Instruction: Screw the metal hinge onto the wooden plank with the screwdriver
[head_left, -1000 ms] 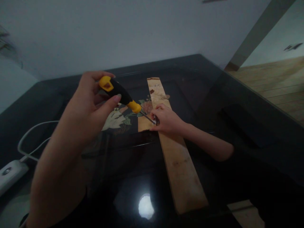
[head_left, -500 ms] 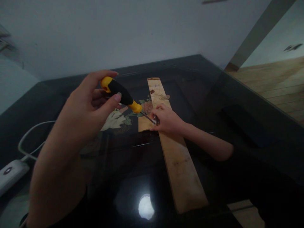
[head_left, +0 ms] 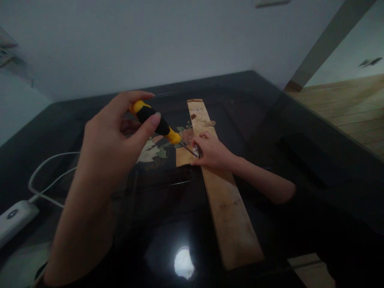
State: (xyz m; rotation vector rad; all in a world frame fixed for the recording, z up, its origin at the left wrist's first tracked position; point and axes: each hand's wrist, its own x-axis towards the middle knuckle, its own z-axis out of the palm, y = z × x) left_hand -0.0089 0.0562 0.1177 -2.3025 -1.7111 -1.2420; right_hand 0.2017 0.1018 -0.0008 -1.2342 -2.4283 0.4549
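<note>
Near edge: a bright round lamp reflection [head_left: 184, 262] shines on the glossy black glass counter [head_left: 300, 168].
Near left: a white power strip [head_left: 15, 218] lies on the counter, its white cable [head_left: 49, 176] looping away towards the far side.
Plank: a long pale wooden plank [head_left: 231, 216] lies flat on the counter, running from the near right to the far middle.
Left hand: the left hand [head_left: 115, 136] is raised above the counter, left of the plank; its fingers [head_left: 150, 122] are clenched around the handle of a yellow-and-black screwdriver [head_left: 154, 121], thumb on the near side and forefinger over the top.
Screwdriver: it slants down to the right, and its thin metal shaft [head_left: 187, 148] ends just at the right hand.
Right hand: the right hand [head_left: 211, 152] rests on the plank near its middle, fingers curled and pinching a small dark piece [head_left: 197, 151] at the screwdriver tip; what that piece is cannot be told.
Under the glass: a flower pattern [head_left: 156, 148] shows left of the plank, below the screwdriver.
Far: a pale wall [head_left: 150, 44] stands behind the counter, with light wooden floor [head_left: 351, 104] at far right.
</note>
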